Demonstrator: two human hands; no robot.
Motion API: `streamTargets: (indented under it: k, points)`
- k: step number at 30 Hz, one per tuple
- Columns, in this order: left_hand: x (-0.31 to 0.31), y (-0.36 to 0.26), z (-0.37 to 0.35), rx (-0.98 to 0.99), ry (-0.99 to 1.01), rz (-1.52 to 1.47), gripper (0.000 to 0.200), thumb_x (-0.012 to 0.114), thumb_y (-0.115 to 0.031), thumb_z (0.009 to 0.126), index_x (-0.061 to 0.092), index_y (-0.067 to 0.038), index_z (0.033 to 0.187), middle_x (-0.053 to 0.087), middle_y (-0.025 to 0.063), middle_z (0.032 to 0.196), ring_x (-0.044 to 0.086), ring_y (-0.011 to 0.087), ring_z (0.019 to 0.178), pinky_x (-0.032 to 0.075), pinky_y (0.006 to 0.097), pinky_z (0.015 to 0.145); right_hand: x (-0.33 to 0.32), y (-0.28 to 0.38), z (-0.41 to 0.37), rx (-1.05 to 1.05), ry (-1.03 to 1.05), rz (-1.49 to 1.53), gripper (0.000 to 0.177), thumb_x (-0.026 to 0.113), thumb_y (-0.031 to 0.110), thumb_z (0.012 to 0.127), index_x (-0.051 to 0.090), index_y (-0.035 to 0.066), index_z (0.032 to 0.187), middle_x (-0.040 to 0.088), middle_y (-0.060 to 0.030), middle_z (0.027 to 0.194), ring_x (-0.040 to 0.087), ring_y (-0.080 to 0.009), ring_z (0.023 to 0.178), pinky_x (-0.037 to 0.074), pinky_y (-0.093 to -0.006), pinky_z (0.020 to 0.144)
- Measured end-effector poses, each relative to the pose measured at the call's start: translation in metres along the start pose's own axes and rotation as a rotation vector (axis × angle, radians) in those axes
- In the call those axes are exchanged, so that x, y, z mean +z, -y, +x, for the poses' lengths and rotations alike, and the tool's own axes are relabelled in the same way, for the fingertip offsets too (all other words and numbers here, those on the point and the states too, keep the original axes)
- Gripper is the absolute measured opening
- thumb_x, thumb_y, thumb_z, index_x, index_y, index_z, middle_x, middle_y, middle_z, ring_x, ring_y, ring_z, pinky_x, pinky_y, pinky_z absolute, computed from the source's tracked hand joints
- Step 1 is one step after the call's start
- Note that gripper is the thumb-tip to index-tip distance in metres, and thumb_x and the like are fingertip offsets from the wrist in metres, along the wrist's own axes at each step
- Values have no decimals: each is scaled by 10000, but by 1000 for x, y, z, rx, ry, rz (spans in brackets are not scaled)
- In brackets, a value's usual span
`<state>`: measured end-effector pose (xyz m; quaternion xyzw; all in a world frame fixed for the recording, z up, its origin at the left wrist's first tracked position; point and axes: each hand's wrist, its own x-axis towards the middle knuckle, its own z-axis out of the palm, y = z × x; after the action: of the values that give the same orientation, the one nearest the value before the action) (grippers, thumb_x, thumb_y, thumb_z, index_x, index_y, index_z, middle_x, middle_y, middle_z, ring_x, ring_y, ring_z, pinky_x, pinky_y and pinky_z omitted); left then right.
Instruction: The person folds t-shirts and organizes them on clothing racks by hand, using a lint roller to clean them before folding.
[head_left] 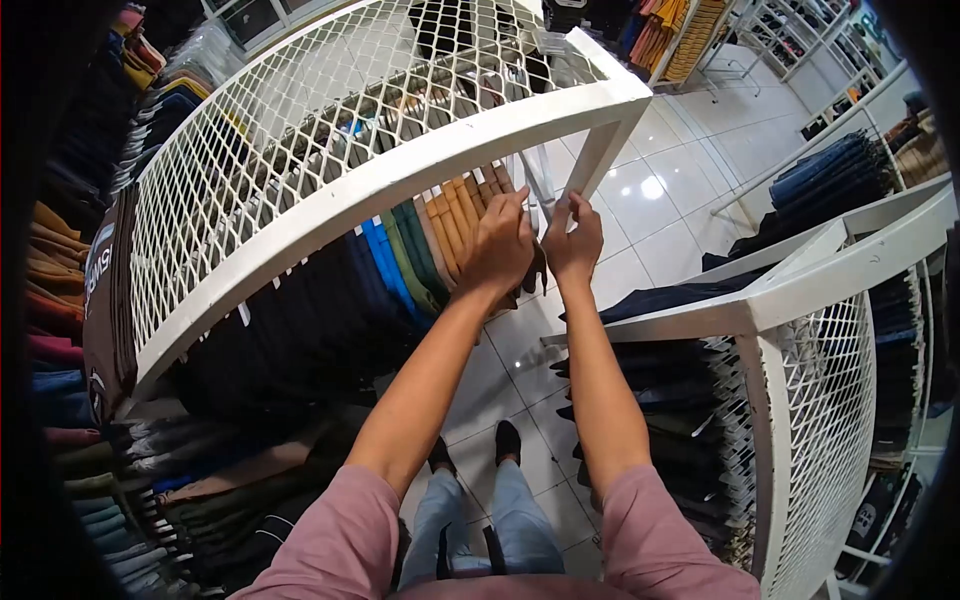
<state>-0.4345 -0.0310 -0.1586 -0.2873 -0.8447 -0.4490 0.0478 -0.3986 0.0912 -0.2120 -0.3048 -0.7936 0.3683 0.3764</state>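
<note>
Both of my arms reach forward to the right end of a rack of folded trousers (455,222) hung in a row. My left hand (500,243) is closed, fingers curled and pointing up, beside the brown pairs at the row's end. Close to its right, my right hand (573,240) is closed too, its fingertips near the rack's white corner post (600,160). A narrow white strip (538,178) rises just beyond and between the hands. Dark material shows below them. What the fingers hold is hidden, and I cannot tell what it is.
The rack's curved white top bar (400,178) and metal mesh (300,140) stand in front of me. A second white rack (745,318) with dark trousers is close on the right. More clothing (55,290) lines the left side. White floor tiles (640,190) run between the racks.
</note>
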Motion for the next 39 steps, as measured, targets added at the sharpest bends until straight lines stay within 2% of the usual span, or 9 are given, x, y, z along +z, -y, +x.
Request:
streamTargets:
  k: [4,9,12,16,19,22,27,31,39]
  points:
    - [17,-3,3,-10,118,158,404,559,-205,998,562,-91,1386,576,153,1421,637,404,1156,510,481,979,-3,-15,-3,418,227,378,474,585,365,1010,642,-45,1240,695,-220,1182,658,-327,1142,499,-398,977]
    - [25,3,-1,62,130,543,352,620,-170,917,616,-86,1259,594,82,1382,706,315,958,573,445,778,20,-41,-13,387,295,392,814,760,429,893,425,-27,1479,601,-309,1322,620,-384,1214,485,-413,1037]
    - [24,17,-3,197,66,683,266,639,-162,880,629,-76,1132,619,65,1305,702,281,867,576,421,704,26,-37,-15,395,303,428,792,783,371,886,428,-31,1469,606,-310,1294,637,-352,1193,508,-390,998]
    - [23,20,-6,170,43,643,202,645,-160,874,623,-69,1053,622,75,1278,699,295,843,576,419,706,28,-26,-17,351,272,522,786,811,304,870,418,-30,1464,600,-288,1287,654,-315,1148,534,-358,938]
    - [23,22,-8,223,-90,557,133,628,-150,900,615,-49,985,619,89,1078,699,293,757,571,419,620,35,-32,-21,360,296,661,751,809,239,864,429,-42,1448,586,-274,1270,699,-276,984,564,-324,851]
    - [30,17,-7,9,14,431,261,628,-169,905,595,-60,1140,621,96,1272,696,363,834,556,465,676,39,-31,-19,278,239,564,704,790,216,869,455,-49,1429,597,-270,1254,710,-271,949,569,-324,832]
    - [38,9,5,-225,67,387,702,675,-268,902,418,57,1468,696,232,964,692,446,799,542,540,722,27,-24,-26,394,144,519,588,737,165,900,505,-80,1382,643,-222,1247,717,-245,946,575,-326,808]
    - [44,5,12,-254,81,366,832,699,-309,895,327,108,1511,700,278,883,703,457,840,559,530,768,31,-35,-25,362,102,558,553,723,136,909,514,-82,1372,643,-215,1249,720,-239,941,581,-316,776]
    - [48,-2,24,-464,182,326,876,729,-271,868,286,125,1511,706,298,1044,693,450,1026,549,507,913,27,-42,-24,338,65,517,472,725,129,906,583,-64,1313,637,-188,1188,724,-247,896,594,-317,755]
